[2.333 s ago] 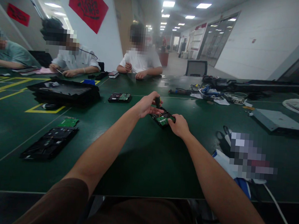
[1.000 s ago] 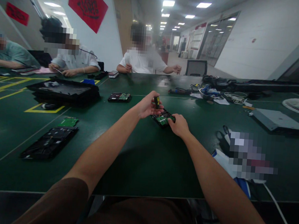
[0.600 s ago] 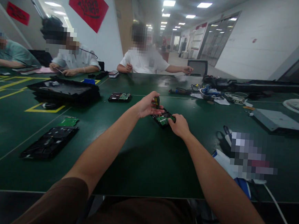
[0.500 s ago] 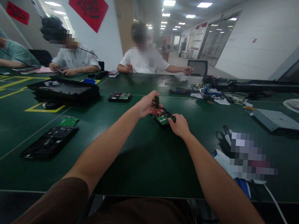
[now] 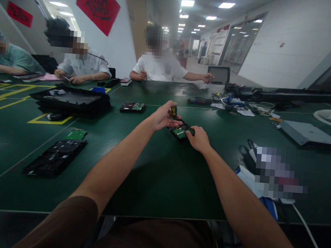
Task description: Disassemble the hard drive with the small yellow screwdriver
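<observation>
My left hand (image 5: 166,117) is closed around a screwdriver (image 5: 174,111) with a dark green and yellow handle, held upright over a black device with a green circuit board (image 5: 179,132). The screwdriver's tip is hidden by my fingers and the device. My right hand (image 5: 199,139) grips the device's right edge, thumb on the board side. The device lies tilted on the green table (image 5: 161,177).
On the left lie a black casing (image 5: 55,157), a loose green board (image 5: 76,134) and stacked black trays (image 5: 70,100). Another opened device (image 5: 133,107) lies beyond my left hand. A grey metal box (image 5: 310,134) and cables (image 5: 232,101) are on the right. Several people sit opposite.
The screwdriver handle has turned slightly in my left hand, so more of its yellow marking shows. My right hand and the device have hardly moved.
</observation>
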`<state>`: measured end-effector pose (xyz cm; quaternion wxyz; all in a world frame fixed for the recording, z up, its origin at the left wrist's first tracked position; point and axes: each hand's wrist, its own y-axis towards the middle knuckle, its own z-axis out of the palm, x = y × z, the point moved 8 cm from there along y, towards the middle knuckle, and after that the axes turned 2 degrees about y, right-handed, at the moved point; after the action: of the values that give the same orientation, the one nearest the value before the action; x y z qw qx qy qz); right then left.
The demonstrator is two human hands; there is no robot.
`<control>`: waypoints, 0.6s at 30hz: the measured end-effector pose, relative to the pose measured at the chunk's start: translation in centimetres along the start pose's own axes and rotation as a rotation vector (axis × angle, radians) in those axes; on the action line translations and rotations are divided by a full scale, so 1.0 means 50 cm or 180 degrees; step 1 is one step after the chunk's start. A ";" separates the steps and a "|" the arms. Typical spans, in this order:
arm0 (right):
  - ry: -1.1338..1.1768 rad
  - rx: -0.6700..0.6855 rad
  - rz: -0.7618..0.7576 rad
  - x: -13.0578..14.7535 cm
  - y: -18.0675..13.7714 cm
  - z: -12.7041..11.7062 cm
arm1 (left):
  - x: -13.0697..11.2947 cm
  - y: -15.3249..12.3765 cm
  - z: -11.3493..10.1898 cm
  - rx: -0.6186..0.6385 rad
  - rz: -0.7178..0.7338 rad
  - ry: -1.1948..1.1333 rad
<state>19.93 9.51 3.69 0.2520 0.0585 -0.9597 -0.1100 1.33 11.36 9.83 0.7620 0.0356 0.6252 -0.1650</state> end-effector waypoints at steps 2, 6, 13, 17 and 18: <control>0.0028 0.0004 0.0001 0.000 0.000 0.000 | -0.002 0.000 -0.002 -0.0023 0.0052 0.0057; 0.0058 0.0021 0.0035 -0.002 -0.001 0.001 | -0.007 0.000 -0.007 -0.0027 0.0092 0.0216; 0.0012 -0.0009 -0.0021 -0.001 0.002 0.002 | 0.006 -0.004 0.013 0.0351 -0.0157 0.0022; 0.0021 -0.0018 -0.0034 -0.002 0.002 0.003 | 0.005 -0.004 0.007 0.0178 -0.0166 0.0023; 0.0020 -0.0019 -0.0031 -0.002 0.002 0.003 | 0.004 -0.004 0.004 0.0132 -0.0159 0.0060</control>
<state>19.92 9.67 3.53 0.2546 0.0629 -0.9583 -0.1139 1.49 11.08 9.72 0.7508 0.0373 0.6294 -0.1966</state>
